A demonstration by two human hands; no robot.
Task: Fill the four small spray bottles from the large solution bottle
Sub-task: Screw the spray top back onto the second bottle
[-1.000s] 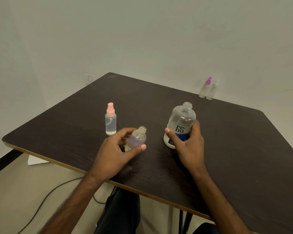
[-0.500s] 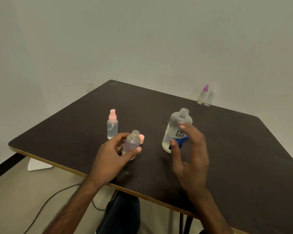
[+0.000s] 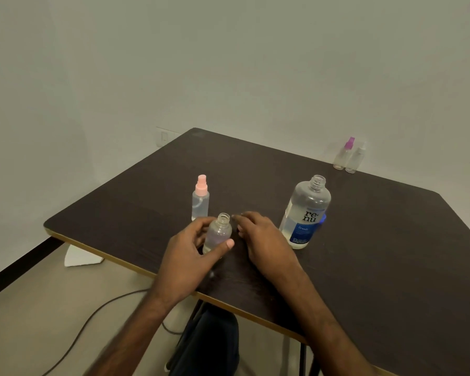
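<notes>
Nearest to us, below the table edge, are the person's dark trouser legs (image 3: 209, 343), with a thin grey cable (image 3: 92, 316) curving over the pale floor to their left. Both forearms reach up over the near edge of the dark brown wood-grain table (image 3: 391, 253).

The left hand (image 3: 185, 256) is wrapped round a small clear plastic spray bottle with no top (image 3: 218, 233). We see the thumb across its front and the fingers curled behind. The bottle stands upright near the front edge, its threaded neck open.

Just beside it, on the right, the right hand (image 3: 266, 245) lies palm down with bent fingers (image 3: 240, 217) reaching the table surface behind the bottle's neck. We cannot tell whether it has hold of anything, as the fingertips are blurred.

Right of that hand and apart from it stands the large clear solution bottle with a blue and white label (image 3: 305, 213), upright, uncapped and partly filled.

Behind the left hand's fingers stands a small clear spray bottle with a pink top (image 3: 200, 198), upright with liquid in it.

Further left, under the table, a white wedge-shaped object (image 3: 79, 257) lies on the floor.

At the far edge stand a small clear bottle with a purple top (image 3: 343, 154) and a small clear bottle with a whitish top (image 3: 356, 158), side by side by the wall.
</notes>
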